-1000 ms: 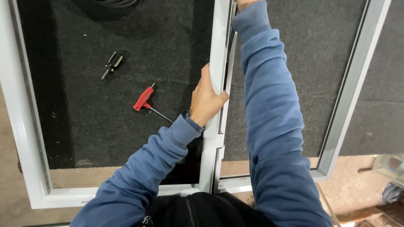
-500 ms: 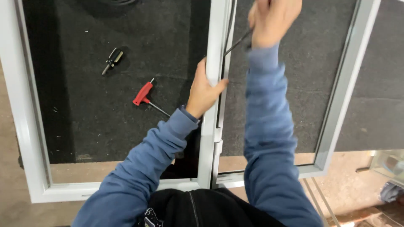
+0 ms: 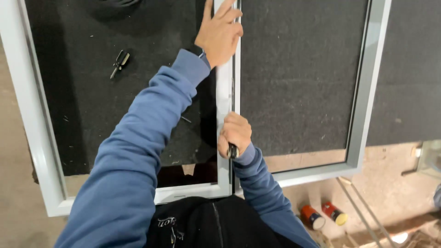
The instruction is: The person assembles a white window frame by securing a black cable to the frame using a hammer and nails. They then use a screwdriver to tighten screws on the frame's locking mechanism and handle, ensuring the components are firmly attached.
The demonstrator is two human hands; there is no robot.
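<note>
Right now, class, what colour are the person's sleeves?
Blue sleeves, clearest in the head view.

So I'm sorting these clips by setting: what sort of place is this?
Probably a window-frame workshop. A pale metal frame lies on a dark felt-covered bench, a small screwdriver rests on it, and two cans stand on the concrete floor.

Two hands: the left hand (image 3: 221, 33) far up the central bar, the right hand (image 3: 234, 136) nearer. One pale window frame (image 3: 32, 115) with two openings. One dark-handled tool (image 3: 233, 150) in the right fist. One small screwdriver (image 3: 119, 62) far left. Two red cans (image 3: 323, 215) near right.
</note>
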